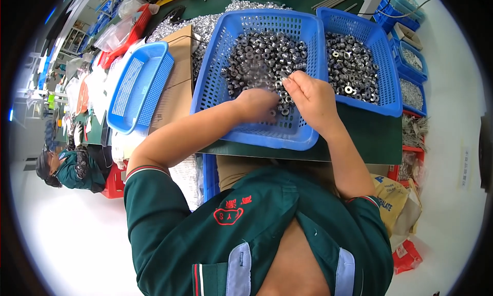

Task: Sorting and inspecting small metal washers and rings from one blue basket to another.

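Observation:
In front of me a large blue perforated basket [205, 90] holds many small dark-silver ring-shaped metal parts [267, 52]. My left hand [258, 105] is over its near half, low by the loose parts; motion smears its fingers, so their grip does not show. Above the basket's right side my right hand [314, 100] is closed in a pinch, thumb against finger. A small shiny metal piece [284, 80] shows at those fingertips, its exact shape too small to make out. Against the right rim stands a second blue basket [393, 93] of similar ring-shaped parts.
Left of the baskets, an empty blue basket [117, 103] rests by a cardboard sheet [177, 72]. Shiny metal pieces [205, 24] are heaped behind on the green table [367, 134]. Blue bins [411, 62] line the right side. A co-worker [77, 165] sits far left.

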The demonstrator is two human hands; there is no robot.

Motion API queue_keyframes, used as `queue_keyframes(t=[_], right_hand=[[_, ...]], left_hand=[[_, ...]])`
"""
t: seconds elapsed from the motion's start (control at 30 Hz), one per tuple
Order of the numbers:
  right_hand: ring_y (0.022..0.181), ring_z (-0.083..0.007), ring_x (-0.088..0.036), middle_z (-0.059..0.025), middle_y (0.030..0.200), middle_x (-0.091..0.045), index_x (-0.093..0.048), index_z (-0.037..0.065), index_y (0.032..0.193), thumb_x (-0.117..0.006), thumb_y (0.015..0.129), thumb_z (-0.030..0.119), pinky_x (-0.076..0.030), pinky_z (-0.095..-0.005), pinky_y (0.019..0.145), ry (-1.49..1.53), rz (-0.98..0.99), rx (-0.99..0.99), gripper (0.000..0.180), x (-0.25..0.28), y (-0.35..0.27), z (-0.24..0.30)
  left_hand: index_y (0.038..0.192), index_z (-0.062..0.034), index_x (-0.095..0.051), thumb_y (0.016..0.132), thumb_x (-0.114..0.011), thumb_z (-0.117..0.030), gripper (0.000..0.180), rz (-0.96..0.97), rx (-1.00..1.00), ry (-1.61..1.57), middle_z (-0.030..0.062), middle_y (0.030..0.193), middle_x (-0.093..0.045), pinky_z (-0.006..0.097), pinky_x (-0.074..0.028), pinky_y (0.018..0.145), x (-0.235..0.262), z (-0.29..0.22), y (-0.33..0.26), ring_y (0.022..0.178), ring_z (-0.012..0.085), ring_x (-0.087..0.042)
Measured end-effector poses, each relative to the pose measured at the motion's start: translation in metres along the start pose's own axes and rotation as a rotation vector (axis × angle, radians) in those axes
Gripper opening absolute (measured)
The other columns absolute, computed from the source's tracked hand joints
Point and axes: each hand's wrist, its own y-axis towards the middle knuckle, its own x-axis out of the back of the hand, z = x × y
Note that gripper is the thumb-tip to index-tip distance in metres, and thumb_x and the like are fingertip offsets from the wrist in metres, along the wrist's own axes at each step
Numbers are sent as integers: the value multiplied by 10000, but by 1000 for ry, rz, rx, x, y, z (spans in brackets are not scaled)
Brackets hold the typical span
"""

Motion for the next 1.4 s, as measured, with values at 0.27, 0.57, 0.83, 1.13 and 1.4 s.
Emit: queue_keyframes(t=[0.27,0.57,0.83,1.13,1.4], right_hand=[[553,-356,-567,-159,585,-548,-518,56,719,-546,917,265,-394,-446,484,0,0,6,290,0,-1,2],[520,-337,-556,-152,568,-539,-537,54,727,-558,908,251,-392,-426,468,14,14,-14,269,3,0,5],[506,-282,-542,-131,579,-532,-601,50,812,-598,890,233,-394,-356,482,4,63,-1,198,2,0,0],[538,-332,-571,-133,590,-561,-549,69,730,-597,871,231,-410,-424,478,-20,15,59,219,0,-1,2],[537,-289,-559,-102,577,-540,-535,68,721,-631,825,162,-409,-396,492,-225,-16,275,170,-1,-1,2]], left_hand=[[893,-53,-569,855,-618,-180,141,140,44,-1029,19,724,-590,192,-398,555,42,16,-9,655,63,-545],[1005,-18,-571,781,-710,-83,272,-25,-163,-1404,25,864,-597,210,-402,595,52,5,-22,716,74,-524],[1051,-10,-602,843,-698,-134,260,-109,-208,-1494,-4,840,-586,190,-400,613,52,13,-24,699,59,-505],[1060,-15,-609,935,-586,-241,258,-151,-214,-1322,-7,796,-567,181,-380,629,48,8,-24,717,54,-495],[952,-26,-591,935,-575,-237,212,-70,-179,-1385,-4,718,-532,203,-336,537,52,8,-25,620,66,-449]])
